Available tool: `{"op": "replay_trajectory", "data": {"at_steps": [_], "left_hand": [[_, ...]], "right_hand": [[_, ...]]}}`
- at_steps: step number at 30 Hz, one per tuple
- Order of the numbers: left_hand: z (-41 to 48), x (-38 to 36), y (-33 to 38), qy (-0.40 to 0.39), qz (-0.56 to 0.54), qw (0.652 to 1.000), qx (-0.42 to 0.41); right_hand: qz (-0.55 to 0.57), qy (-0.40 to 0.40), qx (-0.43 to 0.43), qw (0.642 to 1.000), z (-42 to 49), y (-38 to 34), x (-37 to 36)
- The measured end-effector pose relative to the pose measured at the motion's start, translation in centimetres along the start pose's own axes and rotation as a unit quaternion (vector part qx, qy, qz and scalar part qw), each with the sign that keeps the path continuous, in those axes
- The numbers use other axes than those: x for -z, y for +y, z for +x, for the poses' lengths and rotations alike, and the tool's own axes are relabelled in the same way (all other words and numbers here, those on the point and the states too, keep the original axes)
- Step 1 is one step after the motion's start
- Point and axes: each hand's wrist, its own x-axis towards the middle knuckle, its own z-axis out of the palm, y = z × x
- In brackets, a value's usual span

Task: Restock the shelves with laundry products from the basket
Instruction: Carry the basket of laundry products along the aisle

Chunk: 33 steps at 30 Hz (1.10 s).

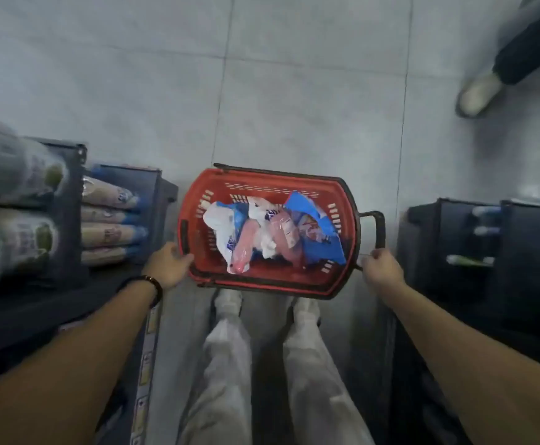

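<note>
a red plastic shopping basket is held over the grey tiled floor, with white, pink and blue laundry packets inside. the left hand grips the basket's left rim. the right hand, blurred, seems curled round its dark handle. dark shelves of bottles stand left of the basket.

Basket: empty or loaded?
Loaded: the red basket holds a heap of blue, white and pink packs across its floor.

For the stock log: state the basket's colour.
The basket is red; the head view shows it best.
</note>
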Motion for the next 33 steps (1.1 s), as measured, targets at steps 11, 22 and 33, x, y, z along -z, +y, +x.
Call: {"op": "replay_trajectory", "data": {"at_steps": [11,22,33], "left_hand": [[17.7,-3.5,-0.1,0.095,-0.156,0.982,0.042],[19.2,-3.2,-1.2,0.077,-0.216,0.971,0.073],[0.1,6.3,6.5,0.136,-0.062,0.987,-0.066]], "right_hand": [[0.183,0.064,-0.041,0.98,12.9,-1.9,-8.1],[0.143,0.045,-0.048,0.988,12.1,-1.9,-6.7],[0.198,0.105,-0.063,0.973,-4.4,2.0,5.3]]}}
